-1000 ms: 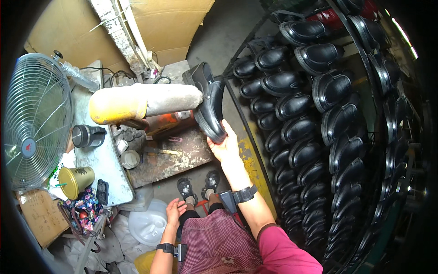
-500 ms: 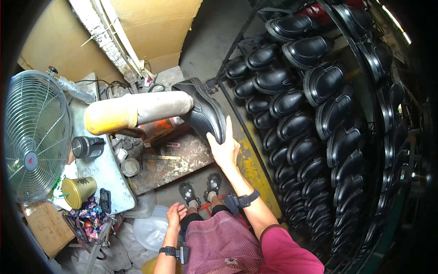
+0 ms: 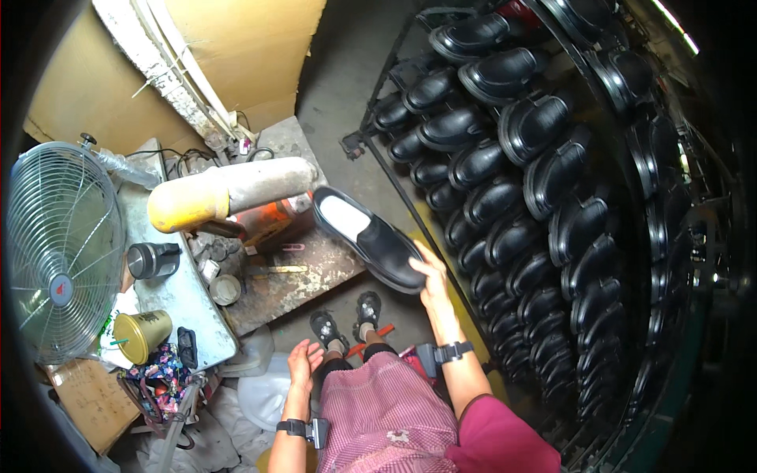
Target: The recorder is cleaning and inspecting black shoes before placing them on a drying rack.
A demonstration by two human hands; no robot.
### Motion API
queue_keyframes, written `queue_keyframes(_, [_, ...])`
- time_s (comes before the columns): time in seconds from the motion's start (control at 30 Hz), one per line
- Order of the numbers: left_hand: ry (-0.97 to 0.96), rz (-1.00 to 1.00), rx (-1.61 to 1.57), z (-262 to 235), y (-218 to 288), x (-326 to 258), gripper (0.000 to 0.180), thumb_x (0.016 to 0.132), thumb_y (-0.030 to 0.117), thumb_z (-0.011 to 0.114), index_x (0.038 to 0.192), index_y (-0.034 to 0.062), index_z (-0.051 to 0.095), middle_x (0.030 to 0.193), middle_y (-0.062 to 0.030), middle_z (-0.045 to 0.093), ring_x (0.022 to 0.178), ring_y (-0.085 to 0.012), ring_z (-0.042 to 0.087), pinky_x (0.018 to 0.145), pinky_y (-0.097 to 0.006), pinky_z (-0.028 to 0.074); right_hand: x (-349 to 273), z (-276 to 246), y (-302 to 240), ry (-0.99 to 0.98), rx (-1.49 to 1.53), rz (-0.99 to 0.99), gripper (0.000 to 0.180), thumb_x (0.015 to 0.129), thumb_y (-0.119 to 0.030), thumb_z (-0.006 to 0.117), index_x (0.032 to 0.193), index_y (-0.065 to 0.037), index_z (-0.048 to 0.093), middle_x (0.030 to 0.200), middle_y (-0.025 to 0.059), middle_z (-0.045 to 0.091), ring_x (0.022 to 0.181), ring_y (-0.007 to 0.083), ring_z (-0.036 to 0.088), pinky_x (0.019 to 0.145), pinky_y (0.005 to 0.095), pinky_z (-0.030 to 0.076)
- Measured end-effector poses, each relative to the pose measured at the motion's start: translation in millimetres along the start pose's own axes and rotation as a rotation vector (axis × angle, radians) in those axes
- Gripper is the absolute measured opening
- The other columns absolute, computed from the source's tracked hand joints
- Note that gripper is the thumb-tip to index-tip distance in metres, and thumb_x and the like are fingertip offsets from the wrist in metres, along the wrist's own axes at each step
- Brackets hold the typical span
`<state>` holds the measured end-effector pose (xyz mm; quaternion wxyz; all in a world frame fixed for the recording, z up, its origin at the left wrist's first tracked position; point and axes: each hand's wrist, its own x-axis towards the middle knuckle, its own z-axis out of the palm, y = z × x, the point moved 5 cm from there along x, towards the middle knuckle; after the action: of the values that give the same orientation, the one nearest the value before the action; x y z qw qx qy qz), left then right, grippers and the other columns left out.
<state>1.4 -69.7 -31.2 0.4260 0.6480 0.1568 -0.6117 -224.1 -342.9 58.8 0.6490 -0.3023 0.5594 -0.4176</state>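
Observation:
My right hand grips a black slip-on shoe by its toe. The shoe's opening faces up, with a white insole inside, and its heel points toward the far left. It is held just off the end of a grey-and-yellow cylindrical machine arm, above the worktable's right side. Down by my lap, my left hand is empty, its fingers apart.
A worn worktable carries an orange-red machine body. On the left bench are a large fan, a dark mug and a gold lidded cup. A rack of black shoes fills the right side.
The shoe has come off the end of the machine arm and moved nearer to me, turning so its opening shows. My left hand stays by my lap.

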Motion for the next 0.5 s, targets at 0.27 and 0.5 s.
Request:
queue_keyframes(0.27, [-0.238, 0.126, 0.002, 47.3, 69.0, -50.2, 0.037, 0.088, 0.027, 0.043, 0.117, 0.0047, 0.044, 0.108, -0.012, 0.055, 0.088, -0.0199, 0.058, 0.072, -0.03, 0.049, -121.6, -82.7, 14.5, -0.154, 0.527, 0.311, 0.06, 0.068, -0.014, 0.055, 0.122, 0.007, 0.038, 0.116, 0.0185, 0.05, 0.102, 0.0263, 0.052, 0.092, 0.0331, 0.039])
queue_keyframes(0.5, [-0.719, 0.094, -0.018, 144.2, 139.3, -140.4, 0.069, 0.083, 0.059, 0.031, 0.127, 0.0051, 0.033, 0.115, -0.0147, 0.05, 0.098, -0.0262, 0.054, 0.076, -0.043, 0.049, -150.7, -76.2, -10.4, -0.23, 0.535, 0.303, 0.064, 0.063, -0.018, 0.054, 0.119, 0.009, 0.04, 0.113, 0.0197, 0.051, 0.101, 0.028, 0.052, 0.094, 0.0345, 0.037])
